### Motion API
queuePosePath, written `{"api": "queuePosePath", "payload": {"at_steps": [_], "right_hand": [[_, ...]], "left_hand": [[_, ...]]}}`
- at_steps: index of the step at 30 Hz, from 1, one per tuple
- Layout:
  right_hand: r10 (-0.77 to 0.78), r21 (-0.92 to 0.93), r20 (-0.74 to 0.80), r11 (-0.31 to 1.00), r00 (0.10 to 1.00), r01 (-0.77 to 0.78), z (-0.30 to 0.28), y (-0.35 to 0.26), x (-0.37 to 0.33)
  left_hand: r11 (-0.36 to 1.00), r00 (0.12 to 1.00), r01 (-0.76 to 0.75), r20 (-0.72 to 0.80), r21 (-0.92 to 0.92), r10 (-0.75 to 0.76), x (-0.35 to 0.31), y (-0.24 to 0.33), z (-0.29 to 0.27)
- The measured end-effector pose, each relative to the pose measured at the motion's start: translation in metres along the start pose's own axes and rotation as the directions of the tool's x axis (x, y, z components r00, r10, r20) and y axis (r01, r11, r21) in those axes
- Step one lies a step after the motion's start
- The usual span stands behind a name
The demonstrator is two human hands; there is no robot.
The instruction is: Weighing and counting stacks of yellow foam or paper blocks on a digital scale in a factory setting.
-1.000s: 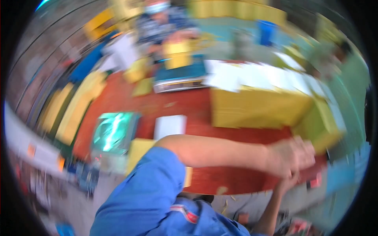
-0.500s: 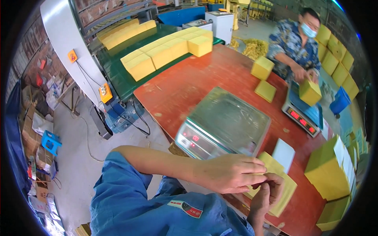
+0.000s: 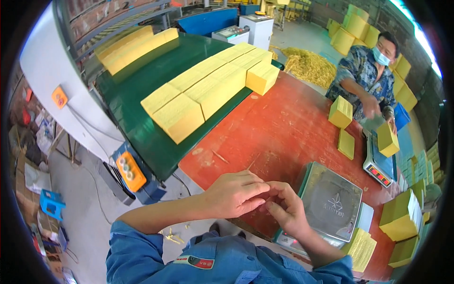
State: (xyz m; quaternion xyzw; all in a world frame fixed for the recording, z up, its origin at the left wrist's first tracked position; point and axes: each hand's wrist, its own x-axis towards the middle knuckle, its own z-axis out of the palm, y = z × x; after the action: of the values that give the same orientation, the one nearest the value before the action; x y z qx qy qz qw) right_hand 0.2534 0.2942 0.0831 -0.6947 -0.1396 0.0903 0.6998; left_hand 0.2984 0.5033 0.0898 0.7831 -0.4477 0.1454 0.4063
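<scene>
A red-brown wooden table (image 3: 279, 128) carries most of the things, and the places below are given from the steel-topped scale (image 3: 331, 203) that sits at its near edge. Beyond the scale, toward the far side of the table, a flat yellow slab (image 3: 346, 144) lies on the wood, and a thicker yellow block (image 3: 340, 111) stands just past it. To the right of the scale is a second scale (image 3: 377, 162) with a yellow block (image 3: 387, 139) on its pan. Nearer than the steel-topped scale and to its right lies a stack of yellow sheets (image 3: 362, 248), with taller yellow stacks (image 3: 401, 221) beside it. Far to the left of the scale, a green conveyor belt (image 3: 142, 113) adjoins the table, loaded with rows of yellow blocks (image 3: 208, 87).
</scene>
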Motion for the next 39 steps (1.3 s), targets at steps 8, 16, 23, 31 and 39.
{"api": "queuePosePath", "payload": {"at_steps": [8, 16, 23, 31, 39], "right_hand": [[0.021, -0.047, 0.129, 0.999, 0.991, -0.015, -0.032, 0.017, 0.13], [-0.058, -0.175, 0.282, 0.978, 0.958, 0.11, 0.013, 0.101, 0.267], [0.063, -0.052, 0.041, 0.997, 0.997, -0.061, 0.119, 0.174, 0.336], [0.123, 0.196, -0.101, 0.975, 0.987, -0.102, 0.155, 0.206, 0.316], [0.262, 0.156, -0.18, 0.959, 0.948, -0.235, 0.173, 0.193, 0.269]], "left_hand": [[0.926, 0.991, 0.128, -0.074, 0.356, -0.109, 0.022, -0.122, -0.043], [0.408, 0.747, 0.635, -0.389, 0.656, -0.538, -0.077, -0.288, -0.15], [0.435, 0.699, 0.699, -0.413, 0.567, -0.584, -0.09, -0.3, -0.139], [0.532, 0.621, 0.776, -0.26, 0.339, -0.74, -0.077, -0.306, -0.167], [0.539, 0.583, 0.789, -0.083, 0.295, -0.808, -0.082, -0.339, -0.199]]}}
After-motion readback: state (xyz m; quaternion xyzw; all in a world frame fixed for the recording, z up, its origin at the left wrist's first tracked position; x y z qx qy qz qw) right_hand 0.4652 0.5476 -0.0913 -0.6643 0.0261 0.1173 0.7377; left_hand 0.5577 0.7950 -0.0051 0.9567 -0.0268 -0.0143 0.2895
